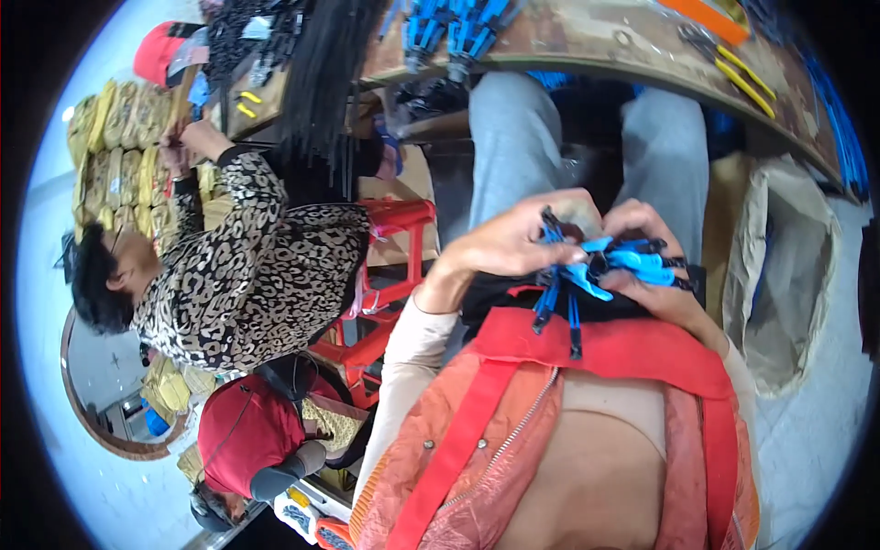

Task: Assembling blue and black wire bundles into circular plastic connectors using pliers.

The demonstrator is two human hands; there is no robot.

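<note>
In front of my waist, both my hands hold a bundle of blue strips with black tips [646, 265]. My left hand [513, 240] closes on the bundle from the left, its thumb against the blue pieces. On the other side my right hand [676, 302] wraps its fingers around the same bundle. Some black-tipped ends [544, 307] hang below, over the red band of my apron [605, 341]. My fingers partly cover the middle of the bundle, so how the strips join there is hidden.
Beyond my knees, a worn wooden table [596, 41] bears blue bundles [458, 35] and yellow-handled pliers [744, 81]. An open pale sack [779, 284] stands at my right. To the left, a person in a patterned top [266, 266] works beside a red stool [403, 243] and hanging black strands [321, 92].
</note>
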